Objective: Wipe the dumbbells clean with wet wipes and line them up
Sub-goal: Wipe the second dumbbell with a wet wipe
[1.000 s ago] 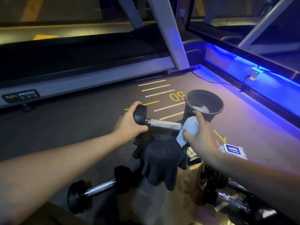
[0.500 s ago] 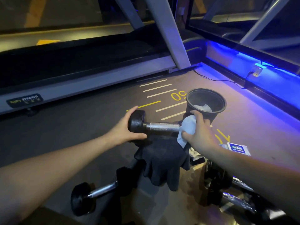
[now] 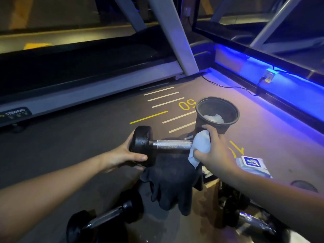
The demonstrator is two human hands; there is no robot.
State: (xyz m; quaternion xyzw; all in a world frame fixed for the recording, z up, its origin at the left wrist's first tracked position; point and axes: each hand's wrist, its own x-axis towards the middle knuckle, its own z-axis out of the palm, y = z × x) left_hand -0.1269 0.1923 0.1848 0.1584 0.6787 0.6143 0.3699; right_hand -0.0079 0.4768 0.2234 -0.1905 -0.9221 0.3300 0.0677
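Note:
A black dumbbell (image 3: 172, 144) with a chrome handle is held level above the floor. My left hand (image 3: 122, 156) grips its left head from below and outside. My right hand (image 3: 214, 151) presses a white wet wipe (image 3: 200, 146) around the dumbbell's right end, which the wipe and my fingers hide. A second dumbbell (image 3: 103, 219) lies on the floor at lower left. More dumbbells (image 3: 245, 216) lie at lower right under my right forearm. The wet wipes pack (image 3: 250, 163) rests on the floor to the right.
A black bin (image 3: 217, 109) holding used wipes stands just beyond my right hand. A dark cloth or glove (image 3: 171, 183) hangs below the held dumbbell. A treadmill (image 3: 84, 81) runs along the left and back. A blue-lit ledge (image 3: 280, 88) and a cable border the right.
My left hand has shifted from covering the left head to cupping it from below, so the head now shows. The wipe stays at the right end.

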